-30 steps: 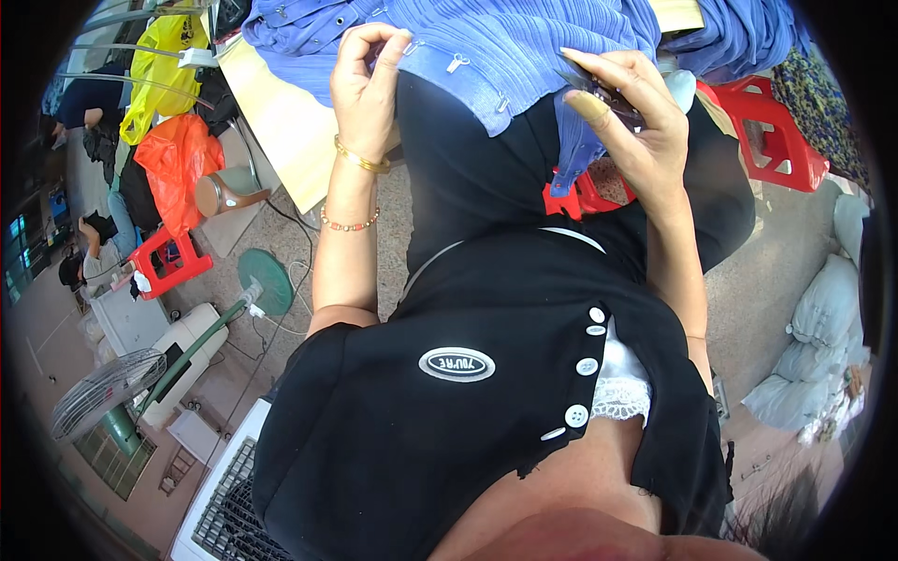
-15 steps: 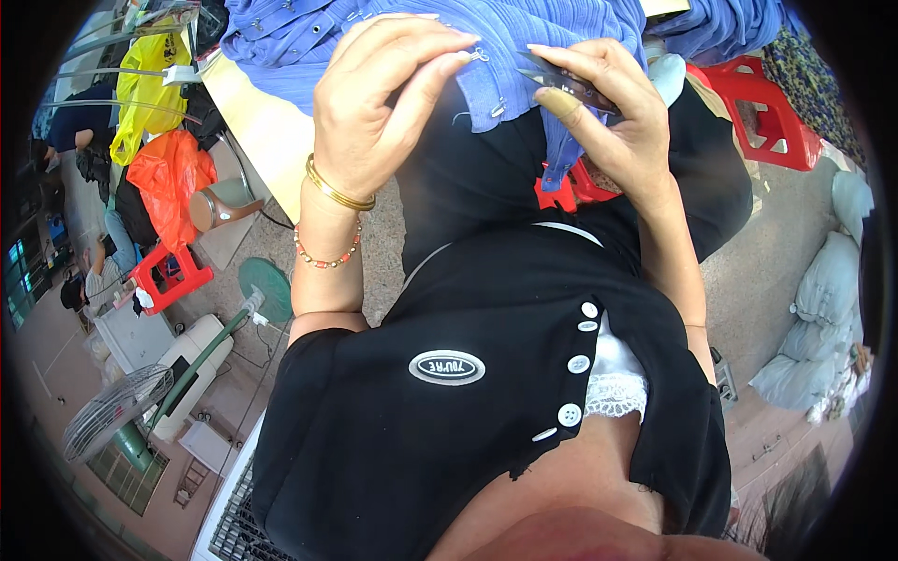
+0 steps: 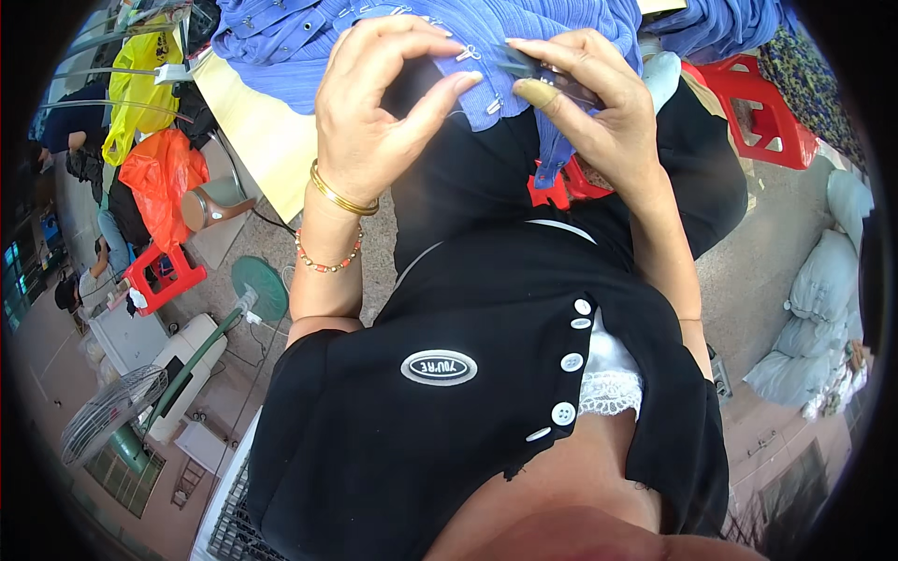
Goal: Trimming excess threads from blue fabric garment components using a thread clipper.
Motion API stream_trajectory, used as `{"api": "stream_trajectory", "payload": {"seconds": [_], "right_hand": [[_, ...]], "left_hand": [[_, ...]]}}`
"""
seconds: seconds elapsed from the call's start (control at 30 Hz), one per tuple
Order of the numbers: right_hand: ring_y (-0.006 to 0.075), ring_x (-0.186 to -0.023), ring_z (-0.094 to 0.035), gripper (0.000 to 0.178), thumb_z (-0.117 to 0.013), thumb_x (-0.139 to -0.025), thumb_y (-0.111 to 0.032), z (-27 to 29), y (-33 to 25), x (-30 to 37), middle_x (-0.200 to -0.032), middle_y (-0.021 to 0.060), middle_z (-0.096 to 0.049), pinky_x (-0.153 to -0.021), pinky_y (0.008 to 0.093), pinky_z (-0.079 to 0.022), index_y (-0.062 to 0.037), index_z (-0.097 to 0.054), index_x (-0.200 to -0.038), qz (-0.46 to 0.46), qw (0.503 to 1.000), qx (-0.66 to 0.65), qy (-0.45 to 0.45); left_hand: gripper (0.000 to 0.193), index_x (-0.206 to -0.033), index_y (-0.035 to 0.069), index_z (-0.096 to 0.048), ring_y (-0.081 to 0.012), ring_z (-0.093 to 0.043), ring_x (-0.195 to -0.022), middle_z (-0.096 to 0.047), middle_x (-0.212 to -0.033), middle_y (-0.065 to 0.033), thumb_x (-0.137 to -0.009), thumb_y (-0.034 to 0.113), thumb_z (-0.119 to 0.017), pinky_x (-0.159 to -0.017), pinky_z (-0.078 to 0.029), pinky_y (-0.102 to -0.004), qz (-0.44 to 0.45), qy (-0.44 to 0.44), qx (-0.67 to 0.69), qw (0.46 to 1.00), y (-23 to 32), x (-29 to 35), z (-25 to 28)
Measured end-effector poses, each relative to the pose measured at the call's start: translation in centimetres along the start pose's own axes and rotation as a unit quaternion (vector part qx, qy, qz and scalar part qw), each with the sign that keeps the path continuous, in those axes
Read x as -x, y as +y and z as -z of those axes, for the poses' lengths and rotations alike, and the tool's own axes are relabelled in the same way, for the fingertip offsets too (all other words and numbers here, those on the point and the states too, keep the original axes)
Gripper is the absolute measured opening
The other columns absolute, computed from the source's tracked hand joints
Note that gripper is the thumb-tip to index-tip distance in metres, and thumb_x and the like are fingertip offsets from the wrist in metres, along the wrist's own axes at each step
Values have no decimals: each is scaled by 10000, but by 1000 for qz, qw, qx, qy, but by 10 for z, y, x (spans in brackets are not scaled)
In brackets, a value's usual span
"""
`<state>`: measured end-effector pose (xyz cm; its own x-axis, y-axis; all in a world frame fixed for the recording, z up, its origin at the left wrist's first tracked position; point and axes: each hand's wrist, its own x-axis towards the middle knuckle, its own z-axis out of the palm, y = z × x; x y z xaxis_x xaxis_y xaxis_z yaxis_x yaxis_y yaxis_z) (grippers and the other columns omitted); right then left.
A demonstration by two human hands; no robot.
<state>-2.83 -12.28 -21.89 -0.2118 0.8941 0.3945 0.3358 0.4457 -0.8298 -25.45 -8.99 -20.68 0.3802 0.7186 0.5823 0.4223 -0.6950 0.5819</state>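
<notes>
Blue ribbed fabric lies over the work surface and hangs toward my lap. Small metal hooks are fixed along its edge; one hook is by my left fingertips and another hook sits lower down. My left hand is at the fabric edge, thumb and forefinger apart on either side of the upper hook, gripping nothing that I can see. In my right hand are dark thread snips, their blade tips pointing left over the fabric. A tan cover wraps my right thumb tip.
More blue fabric is heaped at the far right, beside a red plastic stool. A pale yellow board reaches in from the left. Beyond it are an orange bag, a second red stool and a standing fan.
My left thumb and forefinger have spread farther apart by the upper hook. My right hand and the snips have shifted slightly left, and the snips' blades look closer together.
</notes>
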Motion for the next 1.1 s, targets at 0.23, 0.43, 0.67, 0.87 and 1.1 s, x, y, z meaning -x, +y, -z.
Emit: {"api": "stream_trajectory", "payload": {"seconds": [0.23,0.43,0.67,0.87,1.1], "right_hand": [[98,-810,-599,279,-752,-812,-78,7,3,6,-935,46,-640,-683,215,-469,-37,-715,-1085,-25,999,-4,21],[79,-808,-581,298,-755,-807,-79,7,3,14,-930,16,-625,-691,200,-453,-55,-714,-1101,-32,999,-39,21],[67,-798,-558,334,-787,-758,-65,-3,2,19,-913,3,-603,-673,196,-436,-57,-714,-1084,-77,991,-107,-12],[80,-750,-569,291,-808,-732,-68,-11,1,18,-879,7,-605,-640,209,-450,-43,-710,-1004,-56,994,-92,-17],[137,-693,-609,285,-768,-680,-7,-18,-10,11,-825,41,-592,-601,239,-476,-55,-679,-947,19,999,-20,-33]], "left_hand": [[218,-1020,119,-727,-234,-565,-867,-571,-920,-85,-804,114,-697,-759,-460,-348,-53,-179,-126,974,28,-38,21],[92,-861,24,-650,-310,-551,-855,-566,-932,-121,-806,95,-666,-748,-442,-374,-92,-306,-93,943,44,-75,34],[88,-861,26,-619,-305,-560,-830,-572,-901,-107,-811,83,-663,-739,-445,-375,-69,-275,44,958,28,-70,27],[81,-875,22,-611,-293,-573,-830,-592,-892,-115,-820,38,-668,-753,-448,-342,-298,-57,227,925,-24,-47,-1],[54,-917,3,-659,-196,-630,-866,-636,-937,-102,-865,5,-643,-754,-495,-273,-20,-292,9,956,12,-41,51]]}}
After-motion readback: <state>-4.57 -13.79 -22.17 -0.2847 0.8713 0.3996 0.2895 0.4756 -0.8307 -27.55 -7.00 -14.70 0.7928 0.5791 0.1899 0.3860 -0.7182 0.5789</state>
